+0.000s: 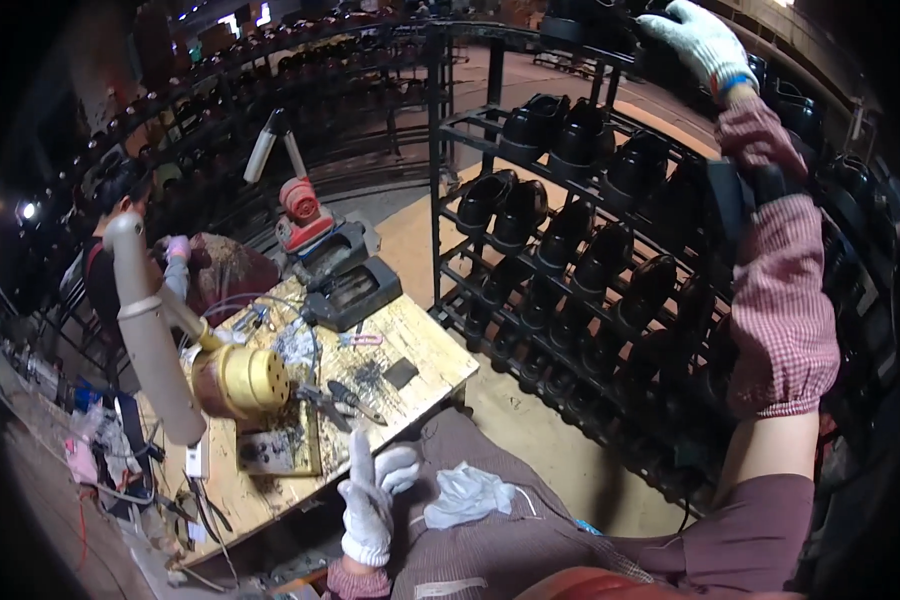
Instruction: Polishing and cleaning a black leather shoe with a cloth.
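Observation:
My left hand (370,500), in a white knit glove, hovers over my lap beside the workbench's near edge. Its fingers are apart and it holds nothing. Raised high at the upper right, my right hand (700,45) wears a similar glove and reaches over the top of a black rack (436,180). Its fingers are spread beside a dark shoe (582,22) on the top level; whether they touch it is hard to see. Below, rows of black shoes (580,135) fill the shelves. A pale crumpled cloth (468,495) lies on my brown apron (530,550).
The wooden workbench (435,350) carries a yellow motor (245,380), pliers (355,400), a small pink-handled tool (360,340) and black trays (352,293). A red machine (305,215) stands behind. At left a co-worker (120,270) sits, one gloved hand showing. Cables (210,510) hang at the near left.

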Tool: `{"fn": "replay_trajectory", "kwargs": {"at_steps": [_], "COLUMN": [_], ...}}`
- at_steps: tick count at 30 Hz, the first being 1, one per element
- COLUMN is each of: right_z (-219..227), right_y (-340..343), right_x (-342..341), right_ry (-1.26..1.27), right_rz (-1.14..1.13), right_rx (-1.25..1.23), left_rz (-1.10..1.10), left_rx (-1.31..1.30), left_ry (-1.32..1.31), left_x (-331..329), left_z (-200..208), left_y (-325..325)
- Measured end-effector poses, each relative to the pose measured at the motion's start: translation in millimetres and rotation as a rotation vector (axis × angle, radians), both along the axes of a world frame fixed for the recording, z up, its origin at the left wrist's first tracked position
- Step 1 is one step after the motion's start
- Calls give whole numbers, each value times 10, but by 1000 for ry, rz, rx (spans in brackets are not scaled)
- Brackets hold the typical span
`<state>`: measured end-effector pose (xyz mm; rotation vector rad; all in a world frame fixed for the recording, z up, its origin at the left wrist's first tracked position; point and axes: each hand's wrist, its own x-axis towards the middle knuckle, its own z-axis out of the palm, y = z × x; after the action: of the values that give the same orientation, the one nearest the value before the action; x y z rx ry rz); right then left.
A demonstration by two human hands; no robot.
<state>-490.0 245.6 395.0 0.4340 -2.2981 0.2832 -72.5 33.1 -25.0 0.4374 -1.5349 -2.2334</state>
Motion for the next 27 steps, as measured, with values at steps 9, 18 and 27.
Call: {"fn": "replay_trajectory", "kwargs": {"at_steps": [9,18,27], "right_z": [-2572,-3626,-4808], "right_y": [-1,-838,-474], "right_x": [2423,2592,2473], "right_ry": [211,-627,-851], "right_rz": [1298,1709,1296], "right_rx": [653,274,870], "left_rz": [-67,88,275], "left_rx": [409,942,783], "left_ry": [126,387,546], "left_x": [35,926,869], "left_z": [9,-579,-533], "left_y": [463,-35,-1094]}}
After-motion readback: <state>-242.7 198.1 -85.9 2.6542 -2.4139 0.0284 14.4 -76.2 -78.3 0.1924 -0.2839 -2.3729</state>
